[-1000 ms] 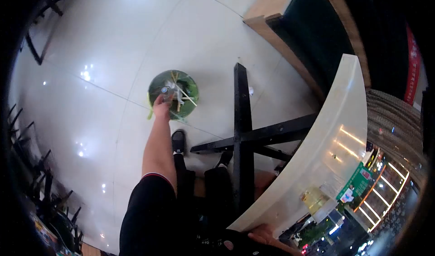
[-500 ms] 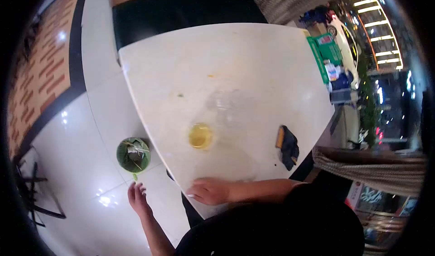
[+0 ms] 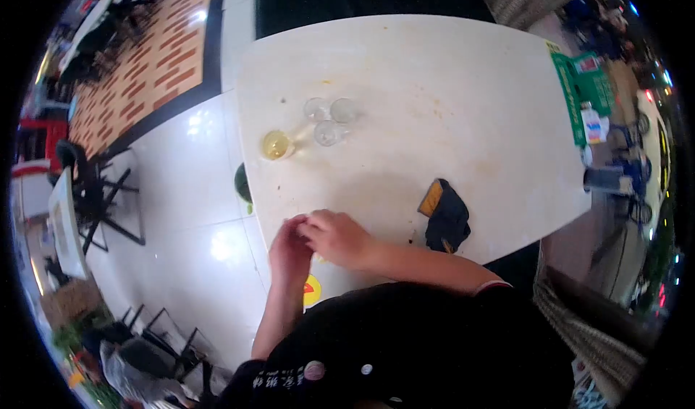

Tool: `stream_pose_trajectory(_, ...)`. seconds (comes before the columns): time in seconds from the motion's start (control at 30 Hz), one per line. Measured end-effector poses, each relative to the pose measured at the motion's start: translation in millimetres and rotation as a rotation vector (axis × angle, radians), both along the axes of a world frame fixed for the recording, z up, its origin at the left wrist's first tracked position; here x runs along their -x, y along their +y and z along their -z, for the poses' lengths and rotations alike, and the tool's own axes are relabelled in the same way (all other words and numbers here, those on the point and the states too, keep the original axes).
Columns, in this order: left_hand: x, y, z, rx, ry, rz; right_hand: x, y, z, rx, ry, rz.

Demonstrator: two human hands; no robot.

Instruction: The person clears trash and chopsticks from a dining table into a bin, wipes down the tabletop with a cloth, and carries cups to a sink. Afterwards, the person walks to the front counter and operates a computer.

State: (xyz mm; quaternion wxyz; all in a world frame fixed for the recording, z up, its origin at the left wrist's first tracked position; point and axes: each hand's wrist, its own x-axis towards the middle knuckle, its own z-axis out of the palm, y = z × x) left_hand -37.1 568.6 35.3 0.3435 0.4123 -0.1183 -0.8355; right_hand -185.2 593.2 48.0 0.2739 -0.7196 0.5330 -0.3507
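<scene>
Head view: eyes down on a pale tabletop [image 3: 405,69], both hands meeting at its near left corner.
Green bin: ahead and left of the left hand, below the table edge that hides most of it; floor-standing beside the corner, presumably to stay within that arm's reach.
Yellow drink cup: well ahead of the left hand, set upright, which keeps its liquid in.
Left hand [image 3: 290,244]: fingers gathered against its partner's; no object shows, though I can't tell whether something tiny sits between them.
Clear cups [image 3: 327,133]: three of them, farther ahead of the right hand, bunched tight beside the yellow one, probably to save room.
Right hand [image 3: 337,240]: bent over the left fingertips, grip hidden, contents unclear.
Dark cloth [image 3: 449,221]: right of both hands, just ahead of the right forearm, crumpled with an orange patch showing; it looks simply laid down, handy for that arm.
</scene>
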Motion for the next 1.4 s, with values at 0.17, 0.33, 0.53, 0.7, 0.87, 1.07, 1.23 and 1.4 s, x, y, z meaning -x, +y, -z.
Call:
stream_pose_trajectory(0.17, 37, -14, -6, -0.021, -0.038, -0.087, 60, 18, -5, -0.007, -0.048, 0.151)
stream_pose_trajectory(0.33, 31, -58, -21, 0.591, -0.762, 0.089, 98, 18, -7, -0.145, -0.123, 0.349)
stream_pose_trajectory(0.53, 98, -101, -26, 1.521, -1.198, 0.28, 115, 62, 12, -0.231, -0.095, 0.508)
stream_pose_trajectory(0.7, 113, -92, -23, 0.94, -0.795, 0.506, 128, 126, -9, -0.167, 0.407, 0.829)
stream_pose_trajectory(0.87, 122, -59, -25, 0.643, -0.361, 0.711, 146, 157, 31, -0.229, 0.455, 0.868)
stream_pose_trajectory(1.07, 164, -11, -43, 0.756, -0.364, 1.318, 127, 126, -24, -0.346, -0.565, 1.009)
stream_pose_trajectory(1.23, 186, 18, -62, 0.645, -0.181, 1.308, 131, 128, -80, -0.299, -0.867, 1.006)
stream_pose_trajectory(1.4, 224, 4, -88, 1.102, -0.196, 1.329, 194, 157, -89, -0.203, -0.887, 0.973)
